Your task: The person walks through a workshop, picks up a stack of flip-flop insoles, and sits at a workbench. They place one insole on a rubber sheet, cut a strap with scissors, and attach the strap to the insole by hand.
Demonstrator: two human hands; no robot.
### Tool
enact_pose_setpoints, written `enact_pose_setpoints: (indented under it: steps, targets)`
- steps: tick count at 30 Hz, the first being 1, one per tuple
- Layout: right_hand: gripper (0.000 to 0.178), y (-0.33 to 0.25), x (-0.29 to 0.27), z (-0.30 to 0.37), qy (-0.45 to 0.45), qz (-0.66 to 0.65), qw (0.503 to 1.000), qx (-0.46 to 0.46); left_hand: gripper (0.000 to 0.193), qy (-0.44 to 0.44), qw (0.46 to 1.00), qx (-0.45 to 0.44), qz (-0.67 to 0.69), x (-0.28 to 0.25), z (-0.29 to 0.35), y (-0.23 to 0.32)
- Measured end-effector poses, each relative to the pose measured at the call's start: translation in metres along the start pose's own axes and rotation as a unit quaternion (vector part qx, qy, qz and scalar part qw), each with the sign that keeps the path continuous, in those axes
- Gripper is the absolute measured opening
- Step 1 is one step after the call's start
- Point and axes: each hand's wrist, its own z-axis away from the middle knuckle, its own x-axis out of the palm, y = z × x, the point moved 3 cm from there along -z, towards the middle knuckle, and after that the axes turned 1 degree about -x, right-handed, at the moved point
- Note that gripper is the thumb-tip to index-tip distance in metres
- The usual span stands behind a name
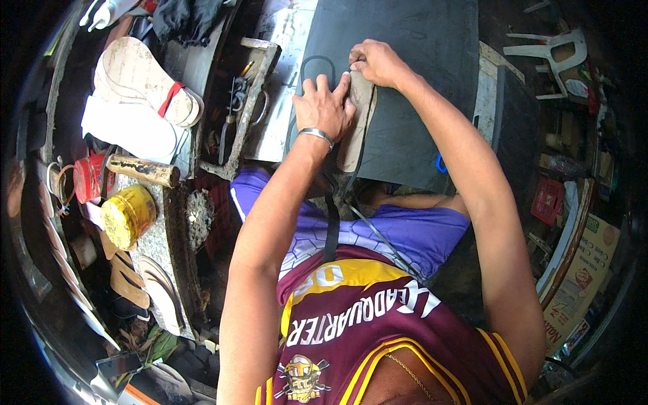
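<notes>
A tan sole-shaped piece [358,128] lies lengthwise on a black sheet [418,88] in front of me. My left hand [322,111] rests with spread fingers at its left edge, thumb and fingertips against the piece. At its far end my right hand [376,64] is closed in a pinch; what the fingers hold, if anything, is too small to make out. Left of the piece, a curved sole-like outline [318,59] shows on the black sheet, partly covered by my left hand. A thin dark strip runs along the piece's right edge.
At the left are sole-shaped pieces bound by a red band [172,100], a tool tray [271,64], a thick wooden stick [143,170], a yellow tub [127,216] and a red container [91,179]. A white plastic chair [567,50] and a cardboard box [584,277] stand at right.
</notes>
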Motion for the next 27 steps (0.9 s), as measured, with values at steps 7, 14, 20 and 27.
enact_pose_setpoints:
  steps: [7,14,20,27]
  targets:
    - [0.018,0.001,-0.002,-0.001,-0.002,-0.003,1.0,-0.028,0.058,-0.031,0.999,0.005,0.01,-0.001,-0.007,-0.001]
    - [0.022,0.002,-0.006,-0.002,-0.028,0.029,0.999,-0.029,0.057,-0.041,0.999,0.005,0.009,0.0,-0.009,0.001]
    - [0.023,0.004,-0.007,0.001,-0.037,0.022,0.999,-0.013,0.061,-0.062,0.998,0.023,0.024,-0.002,-0.013,0.0]
    - [0.022,0.012,-0.003,0.004,-0.003,0.023,1.0,-0.015,0.063,-0.093,0.995,0.033,0.013,-0.006,-0.02,0.001]
